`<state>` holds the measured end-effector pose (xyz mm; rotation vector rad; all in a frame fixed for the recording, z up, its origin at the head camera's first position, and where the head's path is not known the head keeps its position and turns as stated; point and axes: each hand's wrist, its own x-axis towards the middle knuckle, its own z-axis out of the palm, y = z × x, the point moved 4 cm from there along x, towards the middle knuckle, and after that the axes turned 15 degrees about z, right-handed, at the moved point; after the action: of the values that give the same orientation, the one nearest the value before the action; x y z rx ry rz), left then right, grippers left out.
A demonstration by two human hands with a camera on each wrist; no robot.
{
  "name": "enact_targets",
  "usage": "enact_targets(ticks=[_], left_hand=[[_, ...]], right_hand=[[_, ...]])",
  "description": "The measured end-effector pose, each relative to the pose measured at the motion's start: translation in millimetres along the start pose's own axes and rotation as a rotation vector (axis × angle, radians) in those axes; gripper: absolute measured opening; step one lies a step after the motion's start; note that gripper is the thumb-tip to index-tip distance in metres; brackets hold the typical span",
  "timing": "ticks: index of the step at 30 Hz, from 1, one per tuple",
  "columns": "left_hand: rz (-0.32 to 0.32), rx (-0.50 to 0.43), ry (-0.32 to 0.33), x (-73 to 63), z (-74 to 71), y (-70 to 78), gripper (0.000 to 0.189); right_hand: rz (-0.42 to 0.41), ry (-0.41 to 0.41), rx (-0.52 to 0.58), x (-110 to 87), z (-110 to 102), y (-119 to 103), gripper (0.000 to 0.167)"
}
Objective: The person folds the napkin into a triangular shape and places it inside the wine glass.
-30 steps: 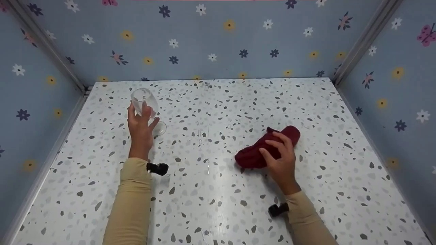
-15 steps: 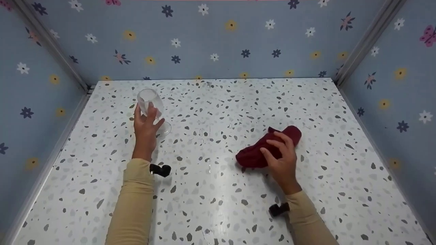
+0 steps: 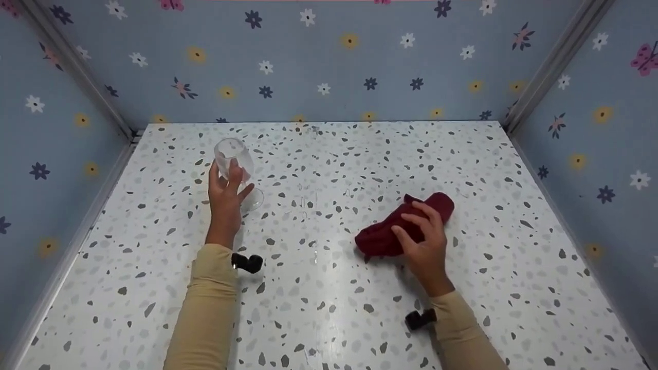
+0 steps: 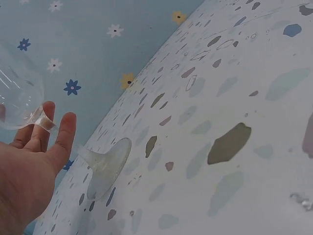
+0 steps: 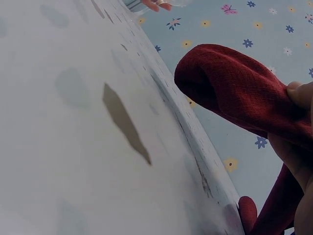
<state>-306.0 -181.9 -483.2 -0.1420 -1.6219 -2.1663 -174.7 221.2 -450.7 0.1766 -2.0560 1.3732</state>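
A clear stemmed wine glass (image 3: 240,160) is at the left of the table, bowl upward and slightly tilted. My left hand (image 3: 224,203) grips it around the lower bowl and upper stem, with fingers on both sides. In the left wrist view the glass's round foot (image 4: 111,169) shows below the fingers; whether it touches the table I cannot tell. On the right, my right hand (image 3: 425,246) holds a folded dark red cloth (image 3: 380,237) from above, thumb on the near side. In the right wrist view the cloth (image 5: 234,85) is bunched, one rounded end sticking out.
The speckled white table (image 3: 318,277) runs between both hands. Blue flowered panels (image 3: 329,56) stand at the back and on both sides, with grey metal posts (image 3: 558,64) at the corners. A small black wrist camera (image 3: 248,263) is strapped to the left sleeve.
My left hand has moved a little to the right and toward me, carrying the wine glass. My right hand and the red cloth have stayed almost in place.
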Motion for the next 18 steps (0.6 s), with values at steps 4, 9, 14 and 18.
enact_targets(ticks=[4, 9, 14, 18], left_hand=[[0.017, -0.021, -0.003, -4.5, 1.6, 0.2, 0.069], [0.026, -0.018, -0.009, -9.9, 6.3, -0.7, 0.070], [0.017, -0.024, -0.001, -14.0, 8.6, -2.0, 0.070], [0.016, -0.045, 0.001, -17.1, 11.2, -1.9, 0.072]], right_hand=[[0.007, -0.002, -0.002, -1.2, 1, 0, 0.032], [-0.005, -0.004, 0.010, -0.9, 0, 0, 0.032], [-0.009, -0.003, 0.010, -0.8, 0, -1, 0.032], [-0.006, -0.001, 0.008, -0.8, 0, -1, 0.032]])
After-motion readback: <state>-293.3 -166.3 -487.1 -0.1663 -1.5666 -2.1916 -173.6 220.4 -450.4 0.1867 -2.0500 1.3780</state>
